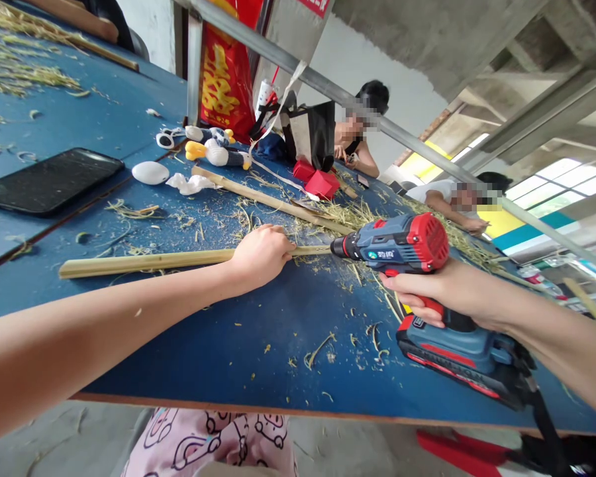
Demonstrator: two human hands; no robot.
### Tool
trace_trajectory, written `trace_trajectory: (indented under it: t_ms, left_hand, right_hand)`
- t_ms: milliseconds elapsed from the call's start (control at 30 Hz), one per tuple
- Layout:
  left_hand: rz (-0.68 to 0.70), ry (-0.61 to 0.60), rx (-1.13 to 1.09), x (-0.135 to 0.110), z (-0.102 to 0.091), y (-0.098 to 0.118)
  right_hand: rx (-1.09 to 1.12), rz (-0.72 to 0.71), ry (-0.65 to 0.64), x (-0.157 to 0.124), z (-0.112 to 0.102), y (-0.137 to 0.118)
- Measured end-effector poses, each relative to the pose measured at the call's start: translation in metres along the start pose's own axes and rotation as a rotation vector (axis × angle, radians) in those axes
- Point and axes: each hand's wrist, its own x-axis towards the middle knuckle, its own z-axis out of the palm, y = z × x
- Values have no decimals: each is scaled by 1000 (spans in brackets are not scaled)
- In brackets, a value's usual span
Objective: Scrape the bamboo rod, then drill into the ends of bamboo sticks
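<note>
Two bare hands are seen at work over a blue-topped wooden table (218, 351) strewn with straw-coloured shavings (322, 348). Nearest, the right hand (442, 291) is wrapped tightly round the grip of a blue and red cordless drill (402, 244), which is held level just above the tabletop with its nose pointed left. That nose is set against the right end of a pale bamboo stick (149, 263), which lies flat along the table. The left hand (261, 255) is closed over the stick near that end, with the fingers curled down and pressing it to the board.

Farther off, a black smartphone (49, 182) is laid flat at the left, and a second, longer bamboo stick (268, 199) is laid at a slant beyond the first. Behind these, a white egg-shaped object (150, 173), small duck figures (216, 152) and red paper boxes (320, 183) are gathered. At the far edge, two other people (360, 136) are seated, one of them leaning on the table.
</note>
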Motion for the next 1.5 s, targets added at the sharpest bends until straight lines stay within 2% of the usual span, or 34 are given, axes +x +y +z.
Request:
trace_trajectory:
  t_ms: [167,333,467,867,1500]
  left_hand:
    - [10,0,-1,0,2,0]
    - [12,2,-7,1,2,-1]
    - [7,3,-7,1,1,-1]
    - [6,3,-12,1,2,-2]
    - [-1,-4,6,1,2,-1]
  right_hand:
    - [62,44,4,1,0,-2]
    - [29,7,22,3,2,3]
    - [50,30,34,2,4,2]
    - [41,-8,7,4,2,4]
    - [12,15,9,3,2,-1]
